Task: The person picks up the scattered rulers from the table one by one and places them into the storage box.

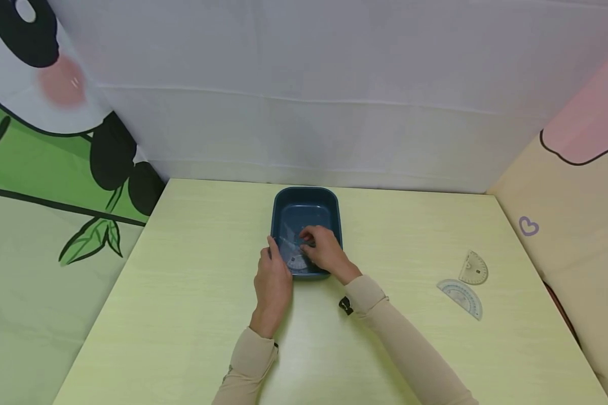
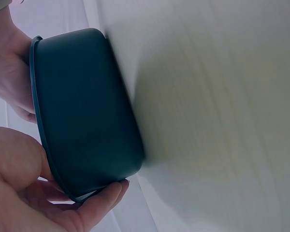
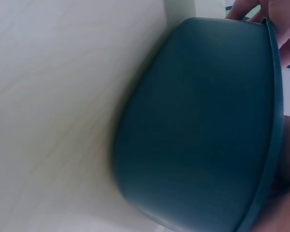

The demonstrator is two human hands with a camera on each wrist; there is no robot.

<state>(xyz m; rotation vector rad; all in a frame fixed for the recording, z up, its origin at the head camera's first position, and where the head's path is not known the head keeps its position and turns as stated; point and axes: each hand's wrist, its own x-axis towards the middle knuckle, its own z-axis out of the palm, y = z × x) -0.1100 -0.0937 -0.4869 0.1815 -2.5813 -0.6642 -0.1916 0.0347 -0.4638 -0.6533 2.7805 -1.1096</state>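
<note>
Tub (image 1: pixel 306 211), one: dark blue-green plastic, rounded-rectangular, with a lipped rim; upright on the worktop (image 1: pixel 182 304), its far end close to the back edge. Left hand (image 1: pixel 275 284), one: at the tub's near left corner, holding the tub by its rim, thumb at the lip and fingers against the outer wall, as the left wrist view shows. Right hand (image 1: pixel 326 250), one: reaching over the tub's right wall into its hollow, fingers bent and thumb drawn near them in a narrow pose; whether anything is pinched there cannot be told, the fingertips being small in the head view and hidden behind the wall in both wrist views. Protractor (image 1: pixel 298 262), clear, marked: lying inside the tub at its near end, just below the right hand's fingers. Further clear plastic, outline indistinct: inside the tub, toward its left wall. Small protractor (image 1: pixel 474 269), clear, rounded on one side: on the worktop, well to the right of the tub. Larger protractor (image 1: pixel 462 297), clear with a bluish tint, half-round: just beside the small one, right of the tub and nearer the person. Sleeves (image 1: pixel 412 343), beige, two: running from the tub toward the person, with a black fitting (image 1: pixel 345 305) at the right cuff. Backdrop (image 1: pixel 304 129), pale cloth: beyond the tub. Side panels, printed: black, white and green figure (image 1: pixel 112 152) left of the tub, purple heart (image 1: pixel 528 226) right of it.
</note>
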